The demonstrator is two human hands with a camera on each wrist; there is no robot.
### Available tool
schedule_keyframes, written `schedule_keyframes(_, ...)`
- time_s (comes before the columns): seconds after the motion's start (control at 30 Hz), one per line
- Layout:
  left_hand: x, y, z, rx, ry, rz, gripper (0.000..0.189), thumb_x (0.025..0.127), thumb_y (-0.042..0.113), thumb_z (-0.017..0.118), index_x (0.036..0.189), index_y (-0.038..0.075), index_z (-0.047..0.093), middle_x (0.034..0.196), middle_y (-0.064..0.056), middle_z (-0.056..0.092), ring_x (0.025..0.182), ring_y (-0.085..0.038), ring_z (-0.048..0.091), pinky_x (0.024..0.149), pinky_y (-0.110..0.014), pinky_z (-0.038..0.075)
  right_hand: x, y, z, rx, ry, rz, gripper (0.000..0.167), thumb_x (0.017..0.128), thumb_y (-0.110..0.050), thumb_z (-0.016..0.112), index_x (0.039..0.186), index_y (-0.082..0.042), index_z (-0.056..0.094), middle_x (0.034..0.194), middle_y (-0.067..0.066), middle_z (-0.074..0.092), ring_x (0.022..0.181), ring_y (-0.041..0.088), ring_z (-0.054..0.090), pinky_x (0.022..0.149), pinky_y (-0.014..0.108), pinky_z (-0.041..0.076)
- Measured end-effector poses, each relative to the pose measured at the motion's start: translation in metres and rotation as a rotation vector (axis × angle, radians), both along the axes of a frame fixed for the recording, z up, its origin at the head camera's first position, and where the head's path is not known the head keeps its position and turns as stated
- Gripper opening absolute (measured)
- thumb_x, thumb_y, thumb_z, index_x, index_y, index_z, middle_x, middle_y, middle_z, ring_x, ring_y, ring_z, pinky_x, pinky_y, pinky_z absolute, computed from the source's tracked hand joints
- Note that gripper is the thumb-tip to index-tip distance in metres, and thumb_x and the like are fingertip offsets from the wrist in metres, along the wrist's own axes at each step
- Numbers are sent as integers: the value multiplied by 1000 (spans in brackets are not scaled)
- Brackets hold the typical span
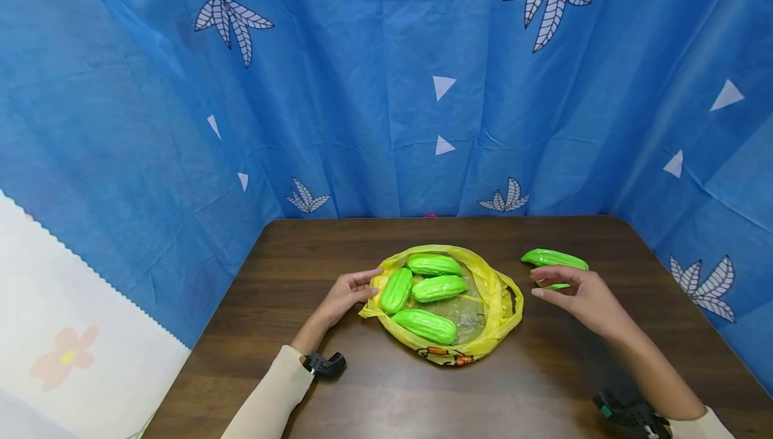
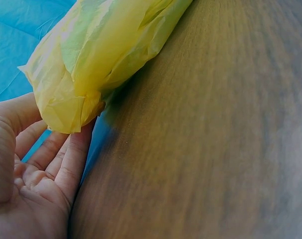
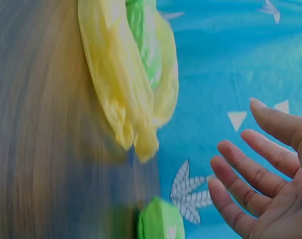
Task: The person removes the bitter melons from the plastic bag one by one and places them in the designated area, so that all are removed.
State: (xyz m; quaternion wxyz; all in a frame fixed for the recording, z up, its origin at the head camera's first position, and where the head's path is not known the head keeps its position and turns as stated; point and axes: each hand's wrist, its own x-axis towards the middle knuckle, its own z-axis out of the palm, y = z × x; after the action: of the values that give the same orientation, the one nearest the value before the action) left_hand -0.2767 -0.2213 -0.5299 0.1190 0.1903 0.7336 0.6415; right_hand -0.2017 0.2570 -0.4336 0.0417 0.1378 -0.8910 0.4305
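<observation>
A yellow plastic bag (image 1: 504, 305) lies spread on the table with its mouth up, and several bright green ridged gourds (image 1: 425, 326) lie inside it. My left hand (image 1: 349, 297) grips the bag's left edge, the fingertips partly hidden by the plastic in the left wrist view. To the right of the bag, my right hand (image 1: 576, 293) hovers with fingers spread and nothing between them. Just beyond it is another green gourd (image 1: 558, 259); a second green piece (image 1: 554, 286) shows partly behind the fingers. In the right wrist view a green gourd (image 3: 162, 221) sits below the bag.
The dark wooden table (image 1: 362, 392) has rounded far corners. Blue curtains (image 1: 362, 90) with leaf and triangle prints hang behind it and along the sides. A white cloth with a flower print (image 1: 66, 352) is at the left. Each wrist wears a black strap (image 1: 326, 365).
</observation>
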Motion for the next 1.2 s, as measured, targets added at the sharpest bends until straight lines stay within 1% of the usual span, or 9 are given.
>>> schedule_keyframes(0.2,0,0,-1,-11,-4,4,50,97,9,68,144,0,55,129,-18,65,86,-10,67,73,-23,58,5,-19,1,-53,-16,57,38,93,-27,75,126,-8,70,120,13,71,100,12,68,78,25,57)
schedule_keyframes(0.33,1,0,0,-6,0,-5,49,98,8,67,144,-2,54,132,-23,62,88,-10,68,75,-23,58,8,-30,3,-99,-50,76,39,92,-27,76,126,-7,70,122,12,71,104,22,69,79,25,57)
schedule_keyframes(0.43,1,1,1,2,-1,-2,49,97,7,67,144,-1,54,134,-25,61,90,-11,68,76,-23,58,9,-39,5,-127,-66,95,39,92,-27,77,125,-7,70,121,11,70,105,25,68,77,27,58)
schedule_keyframes(0.57,1,1,1,-1,-3,1,49,98,6,67,145,-1,54,134,-26,60,90,-10,68,76,-23,58,10,-51,3,-142,-78,135,36,92,-26,77,123,-8,71,120,9,70,101,20,66,75,30,58)
schedule_keyframes(0.77,0,1,-2,-3,1,2,49,97,6,67,144,-2,54,139,-23,59,90,-10,67,76,-23,57,11,-69,-6,-99,-71,177,33,92,-29,77,121,-13,72,116,4,72,99,17,67,81,33,57)
schedule_keyframes(1.0,1,1,0,5,-5,-2,49,97,6,67,144,-1,55,132,-22,62,89,-11,68,75,-24,58,10,-87,-15,-91,-63,244,31,93,-25,76,122,-17,71,114,6,72,100,22,68,83,37,57)
schedule_keyframes(1.07,1,1,0,4,-9,-1,49,97,6,67,144,0,55,131,-22,63,89,-12,68,75,-24,58,9,-92,-16,-89,-65,253,30,93,-24,76,122,-17,71,114,7,72,99,21,68,83,37,57)
schedule_keyframes(1.13,1,1,1,2,-15,1,48,97,6,67,144,2,56,130,-21,63,89,-12,69,76,-25,58,8,-96,-17,-93,-70,273,31,93,-23,76,122,-14,71,115,11,72,99,19,67,83,37,57)
schedule_keyframes(1.2,1,0,0,0,-16,3,48,97,7,68,144,3,56,129,-20,64,89,-13,69,75,-25,59,8,-100,-18,-92,-75,292,31,93,-24,75,122,-12,71,115,11,72,99,17,67,83,37,57)
